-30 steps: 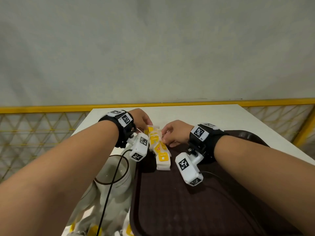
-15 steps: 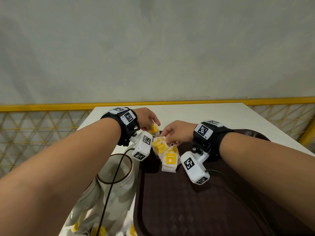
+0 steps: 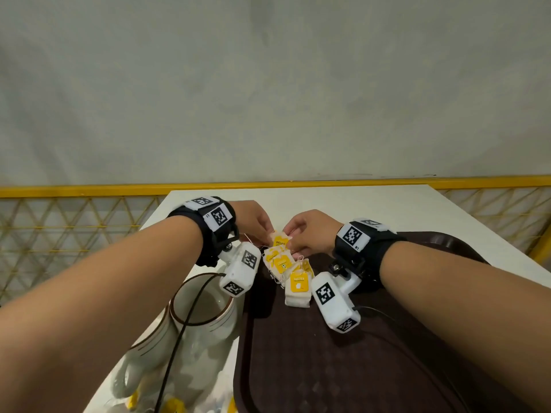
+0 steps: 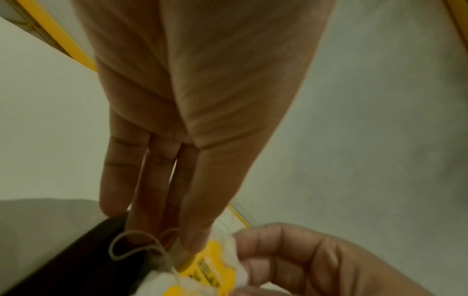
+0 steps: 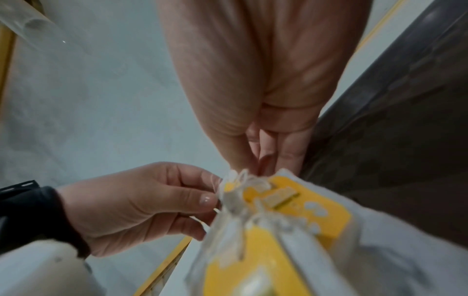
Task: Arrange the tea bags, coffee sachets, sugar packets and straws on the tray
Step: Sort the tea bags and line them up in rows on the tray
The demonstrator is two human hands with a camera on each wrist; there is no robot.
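Several white tea bags with yellow tags lie in an overlapping row on the far left corner of the dark brown tray. The farthest tea bag stands up between my two hands. My left hand pinches its left edge and string with thumb and fingers; the left wrist view shows this left hand on the yellow tag. My right hand pinches the same bag from the right. In the right wrist view that right hand meets the tea bags.
A white ceramic jug stands just left of the tray, with a black cable crossing its mouth. More yellow-and-white packets lie at the near left. The white table ends at a yellow mesh railing behind.
The row of tea bags has fanned out toward me along the tray. Both hands have stayed at its far end and now hold the farthest bag upright.
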